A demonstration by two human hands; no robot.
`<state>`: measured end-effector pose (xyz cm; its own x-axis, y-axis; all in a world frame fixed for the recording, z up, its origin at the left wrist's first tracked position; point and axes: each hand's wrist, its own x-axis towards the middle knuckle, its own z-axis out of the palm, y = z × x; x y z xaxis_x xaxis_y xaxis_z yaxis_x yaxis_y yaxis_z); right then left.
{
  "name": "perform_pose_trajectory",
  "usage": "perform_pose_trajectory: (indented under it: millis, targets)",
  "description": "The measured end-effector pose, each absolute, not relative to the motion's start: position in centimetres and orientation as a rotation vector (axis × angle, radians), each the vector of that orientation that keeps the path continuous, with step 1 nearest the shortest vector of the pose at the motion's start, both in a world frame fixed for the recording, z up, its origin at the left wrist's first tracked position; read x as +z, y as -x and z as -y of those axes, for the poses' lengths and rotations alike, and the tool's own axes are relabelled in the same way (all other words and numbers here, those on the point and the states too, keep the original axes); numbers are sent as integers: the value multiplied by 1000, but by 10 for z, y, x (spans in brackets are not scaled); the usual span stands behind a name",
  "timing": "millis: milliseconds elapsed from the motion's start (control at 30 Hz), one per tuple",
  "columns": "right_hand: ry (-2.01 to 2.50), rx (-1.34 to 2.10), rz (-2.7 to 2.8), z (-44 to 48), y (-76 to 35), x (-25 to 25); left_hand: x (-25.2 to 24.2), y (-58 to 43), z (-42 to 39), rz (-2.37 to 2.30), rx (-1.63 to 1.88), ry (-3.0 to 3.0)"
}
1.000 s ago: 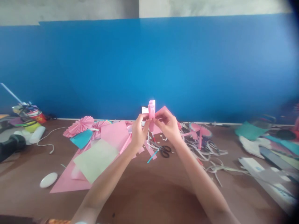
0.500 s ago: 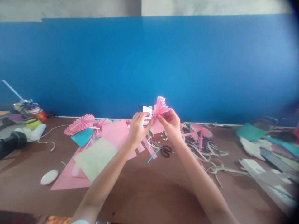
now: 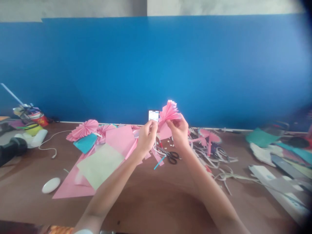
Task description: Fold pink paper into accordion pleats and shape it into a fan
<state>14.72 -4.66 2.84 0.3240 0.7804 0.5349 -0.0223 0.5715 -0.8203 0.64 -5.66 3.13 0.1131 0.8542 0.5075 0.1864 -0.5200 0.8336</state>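
Observation:
My right hand (image 3: 179, 131) pinches the lower right edge of a pink pleated paper fan (image 3: 168, 112), between thumb and fingers. The folds spread upward and to the left, raised above the table. Just left of the fan, my left hand (image 3: 147, 136) is closed, thumb pressed to fingers. Whatever is in that pinch, if anything, is too small to make out. Behind its fingertips stands a phone (image 3: 153, 115) with a lit screen. Black-handled scissors (image 3: 173, 157) lie on the table below and between the hands.
Pink sheets (image 3: 120, 138), a pale green sheet (image 3: 101, 165) and other pleated fans (image 3: 85, 129) lie left. Paper strips and cords (image 3: 219, 156) tangle at right, near a white power strip (image 3: 275, 185). A white oval object (image 3: 51, 185) sits front left. A blue wall (image 3: 151, 65) rises behind.
My left hand has drawn back slightly from the fan, its fingers now pinched together. The fan has spread wider and tilted a little to the right in my right hand.

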Motion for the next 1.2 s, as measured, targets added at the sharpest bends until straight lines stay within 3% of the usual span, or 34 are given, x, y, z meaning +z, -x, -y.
perform_pose_trajectory:
  millis: [233,567,900,1200]
  targets:
    - [840,543,1157,44,-145,23,26,-7,48,-847,1251,-1716]
    - [858,534,1184,42,-147,24,22,-6,34,-500,982,-1152]
    - [910,500,1243,42,-144,23,11,-11,31,-762,1218,-1423]
    - [948,559,1205,45,-147,27,15,-9,25,-501,1014,-1009]
